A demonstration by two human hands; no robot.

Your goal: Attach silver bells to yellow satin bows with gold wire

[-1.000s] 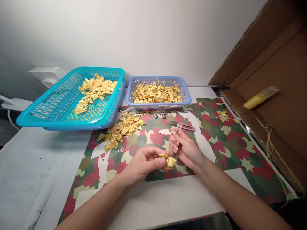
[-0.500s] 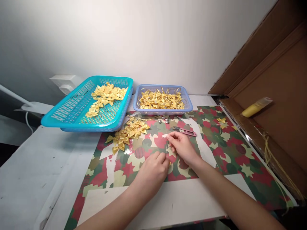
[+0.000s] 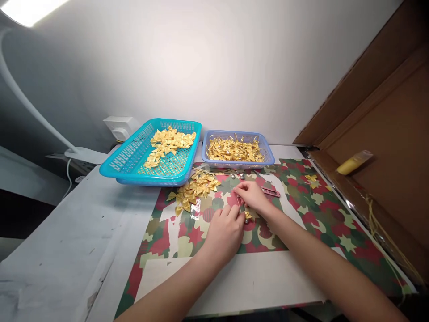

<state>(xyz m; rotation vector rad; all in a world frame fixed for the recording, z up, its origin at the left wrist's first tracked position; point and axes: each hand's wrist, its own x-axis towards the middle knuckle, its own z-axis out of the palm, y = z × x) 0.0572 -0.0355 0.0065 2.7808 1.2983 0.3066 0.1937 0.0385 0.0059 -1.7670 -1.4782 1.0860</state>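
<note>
- White wall stands behind a pale desk [image 3: 67,232] that carries a mat [image 3: 311,214] printed with red and green stars.
- Left hand [image 3: 226,229] rests on the mat, fingers curled in, their tips closed on a small gold bow [image 3: 248,215].
- Right hand [image 3: 252,197] sits just beyond, touching the bow, with thumb and fingertips pinched together; what they grip is too fine to tell.
- Loose bows [image 3: 196,188] lie heaped on the mat, left of the hands.
- Teal basket [image 3: 115,169] behind them holds more bows.
- Blue basket [image 3: 270,157] beside it is filled with gold pieces.
- Snips [image 3: 272,192] lie just right of the right hand.
- Brown cardboard [image 3: 395,134] leans along the right edge.
</note>
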